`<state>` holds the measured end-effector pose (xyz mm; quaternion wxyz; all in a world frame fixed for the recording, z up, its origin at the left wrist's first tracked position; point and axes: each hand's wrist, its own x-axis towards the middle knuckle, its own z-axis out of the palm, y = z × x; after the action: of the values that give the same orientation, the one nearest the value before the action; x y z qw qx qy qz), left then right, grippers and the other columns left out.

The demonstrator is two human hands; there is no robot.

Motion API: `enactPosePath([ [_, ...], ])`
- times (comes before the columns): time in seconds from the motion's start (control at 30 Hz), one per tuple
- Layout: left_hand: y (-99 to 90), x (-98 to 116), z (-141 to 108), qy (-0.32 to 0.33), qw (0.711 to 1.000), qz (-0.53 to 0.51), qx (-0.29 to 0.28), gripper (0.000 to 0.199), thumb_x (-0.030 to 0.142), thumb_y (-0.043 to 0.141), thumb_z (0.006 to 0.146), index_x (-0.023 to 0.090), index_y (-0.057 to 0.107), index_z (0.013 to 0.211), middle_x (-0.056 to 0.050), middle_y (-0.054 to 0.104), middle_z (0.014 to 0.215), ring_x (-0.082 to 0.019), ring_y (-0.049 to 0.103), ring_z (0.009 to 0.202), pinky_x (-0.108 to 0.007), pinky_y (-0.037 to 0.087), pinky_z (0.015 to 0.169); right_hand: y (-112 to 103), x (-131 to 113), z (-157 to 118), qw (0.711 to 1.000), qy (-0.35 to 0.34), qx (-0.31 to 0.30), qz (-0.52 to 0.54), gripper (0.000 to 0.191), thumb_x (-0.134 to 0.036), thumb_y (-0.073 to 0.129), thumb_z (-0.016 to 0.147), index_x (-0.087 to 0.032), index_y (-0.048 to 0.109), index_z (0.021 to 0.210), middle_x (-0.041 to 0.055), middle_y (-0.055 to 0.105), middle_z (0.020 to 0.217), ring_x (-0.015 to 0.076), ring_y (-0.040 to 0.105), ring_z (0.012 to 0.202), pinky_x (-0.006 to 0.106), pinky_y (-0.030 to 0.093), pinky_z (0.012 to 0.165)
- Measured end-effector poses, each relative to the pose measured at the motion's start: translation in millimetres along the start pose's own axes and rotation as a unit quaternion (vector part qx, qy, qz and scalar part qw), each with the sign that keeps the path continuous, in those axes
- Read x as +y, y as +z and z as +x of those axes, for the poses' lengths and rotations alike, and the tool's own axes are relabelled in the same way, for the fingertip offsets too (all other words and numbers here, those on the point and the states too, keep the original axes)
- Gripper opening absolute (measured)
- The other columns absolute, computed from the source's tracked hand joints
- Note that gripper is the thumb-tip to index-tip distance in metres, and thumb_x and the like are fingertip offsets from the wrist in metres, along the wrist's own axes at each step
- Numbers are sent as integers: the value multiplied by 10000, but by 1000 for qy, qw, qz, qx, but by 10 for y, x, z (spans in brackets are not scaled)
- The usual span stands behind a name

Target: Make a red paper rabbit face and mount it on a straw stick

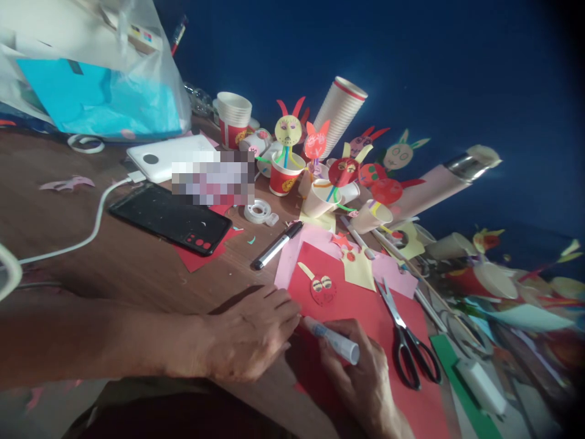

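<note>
My right hand (359, 372) grips a white glue stick (339, 346) with blue print, holding it slanted over a red sheet (361, 323). The glue stick's tip points at the fingers of my left hand (256, 332). Those fingers are curled together at the sheet's left edge; whatever they may pinch is hidden. Just beyond my hands lies a round red paper face (323, 288) with yellow-lidded eyes and one pale ear-shaped strip at its upper left. Black-handled scissors (404, 341) rest partly spread on the sheet, to the right of my right hand.
Behind stand several paper-cup figures (287, 174) and stacked cups (340, 110). A marker (277, 245), tape roll (258, 211), phone (171, 216) and cabled power bank (169, 157) lie left. A pink thermos (429, 186) leans at the back, and cluttered cups and paper scraps lie right.
</note>
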<state>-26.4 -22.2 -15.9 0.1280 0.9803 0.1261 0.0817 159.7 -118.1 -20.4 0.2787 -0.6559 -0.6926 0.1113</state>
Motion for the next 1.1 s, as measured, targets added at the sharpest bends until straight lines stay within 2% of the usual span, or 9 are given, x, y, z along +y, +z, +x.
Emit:
enactPosePath([
  [0.13, 8, -1, -5, 17, 1000, 22, 12, 236, 274, 436, 852, 120, 544, 995, -90, 532, 910, -220, 451, 861, -367, 339, 770, -18, 2, 13, 999, -41, -1, -26, 75, -222, 529, 785, -190, 540, 852, 3, 641, 621, 132, 601, 505, 216, 468, 486],
  [0.37, 64, -5, -17, 29, 999, 43, 16, 223, 315, 479, 831, 141, 585, 920, -91, 523, 993, -231, 433, 943, -388, 327, 820, -77, -4, 103, 978, -175, -34, -105, 153, -143, 544, 756, -182, 546, 904, 6, 587, 603, 147, 538, 520, 247, 400, 486],
  [0.53, 95, -24, -4, 36, 999, 40, 7, 201, 305, 484, 822, 157, 618, 805, -69, 517, 1003, -223, 435, 917, -392, 331, 788, -144, -43, 173, 961, -215, -105, -141, 215, -122, 521, 749, -187, 533, 954, 0, 587, 637, 156, 528, 555, 267, 362, 513],
  [0.63, 80, -18, -1, 31, 998, 48, 12, 226, 318, 474, 835, 159, 625, 785, -68, 522, 992, -216, 435, 908, -379, 327, 771, -183, -37, 206, 953, -219, -143, -153, 201, -153, 538, 728, -192, 536, 925, 5, 594, 663, 163, 518, 567, 273, 356, 513],
  [0.7, 69, -10, -4, 32, 998, 56, 17, 236, 332, 468, 839, 156, 624, 828, -76, 526, 978, -215, 439, 897, -376, 325, 756, -224, -34, 227, 954, -211, -144, -154, 189, -155, 545, 708, -202, 540, 891, 3, 590, 655, 161, 516, 564, 269, 362, 508],
  [0.93, 55, -1, -7, 26, 997, 72, 15, 272, 342, 466, 837, 133, 585, 964, -90, 533, 1004, -222, 450, 882, -381, 323, 755, -438, -84, 275, 982, -160, -49, -92, 165, -183, 528, 754, -197, 513, 918, 34, 624, 724, 155, 573, 598, 263, 446, 522],
  [1.1, 75, -14, -5, 28, 998, 59, 20, 278, 359, 476, 830, 136, 577, 961, -82, 530, 1013, -222, 445, 889, -379, 322, 762, -391, -54, 214, 988, -139, -33, -50, 212, -146, 518, 761, -200, 502, 965, 43, 622, 775, 169, 584, 657, 290, 462, 566],
])
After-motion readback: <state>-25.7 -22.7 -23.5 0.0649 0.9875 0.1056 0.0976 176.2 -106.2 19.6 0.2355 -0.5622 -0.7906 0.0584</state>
